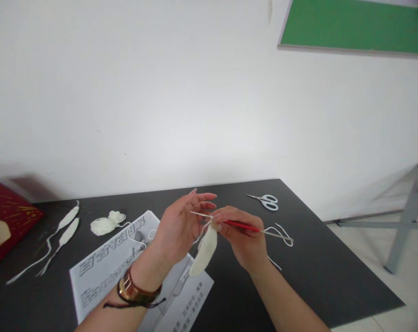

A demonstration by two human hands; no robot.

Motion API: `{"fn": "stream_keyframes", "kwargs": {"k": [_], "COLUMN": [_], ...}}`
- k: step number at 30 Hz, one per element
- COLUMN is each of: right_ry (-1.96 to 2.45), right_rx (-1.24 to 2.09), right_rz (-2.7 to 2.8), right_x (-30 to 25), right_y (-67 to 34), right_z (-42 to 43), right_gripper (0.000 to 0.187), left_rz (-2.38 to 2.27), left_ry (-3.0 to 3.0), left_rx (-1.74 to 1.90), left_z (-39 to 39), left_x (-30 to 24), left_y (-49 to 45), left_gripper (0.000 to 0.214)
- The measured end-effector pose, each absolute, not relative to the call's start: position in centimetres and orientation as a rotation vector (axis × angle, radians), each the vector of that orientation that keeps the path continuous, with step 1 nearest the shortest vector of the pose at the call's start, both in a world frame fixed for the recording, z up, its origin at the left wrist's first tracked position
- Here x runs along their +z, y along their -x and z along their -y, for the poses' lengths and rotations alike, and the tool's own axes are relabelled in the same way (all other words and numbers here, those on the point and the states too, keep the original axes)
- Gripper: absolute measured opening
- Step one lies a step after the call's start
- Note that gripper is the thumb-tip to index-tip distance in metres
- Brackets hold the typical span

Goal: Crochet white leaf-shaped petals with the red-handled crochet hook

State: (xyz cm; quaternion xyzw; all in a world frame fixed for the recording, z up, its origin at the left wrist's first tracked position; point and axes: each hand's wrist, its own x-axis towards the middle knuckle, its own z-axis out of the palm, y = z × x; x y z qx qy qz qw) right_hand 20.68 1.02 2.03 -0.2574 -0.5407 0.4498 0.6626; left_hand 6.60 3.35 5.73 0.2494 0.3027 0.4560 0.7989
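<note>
My right hand (245,240) is closed around a crochet hook (241,225) with a red handle; its thin metal tip points left. A cream crocheted leaf-shaped piece (204,252) hangs from my right fingertips, just under the hook. My left hand (181,226) is beside it, palm turned toward the hook and fingers stretched apart. A strand of yarn passes close to the left palm; whether it is wound on a finger is hidden. Loose yarn ends (281,235) trail to the right, behind my right hand.
Under my left arm lies a printed sheet (101,272) on the black table (316,276). A small yarn bundle (103,226) and two finished cream pieces (69,230) lie left, near a red box (8,221). Scissors (267,201) rest at the back right. A white wall (160,92) stands behind.
</note>
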Motion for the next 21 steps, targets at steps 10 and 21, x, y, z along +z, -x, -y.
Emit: {"fn": "stream_keyframes", "kwargs": {"k": [10,21], "right_ry": [0.542,0.631], "right_rx": [1.024,1.156], "right_rz": [1.095,0.761], "right_x": [1.5,1.3], "right_y": [-20.2,-19.9], "right_z": [-1.0,-1.6], "right_gripper": [0.018,0.009], "left_rz": [-0.277,-0.992], "left_ry": [-0.336,-1.693], "left_rx": [1.509,0.950], "left_z": [-2.2,-5.4], "left_x": [5.5,3.1], "left_y": [-4.2,-2.2], "left_gripper": [0.020,0.021]}}
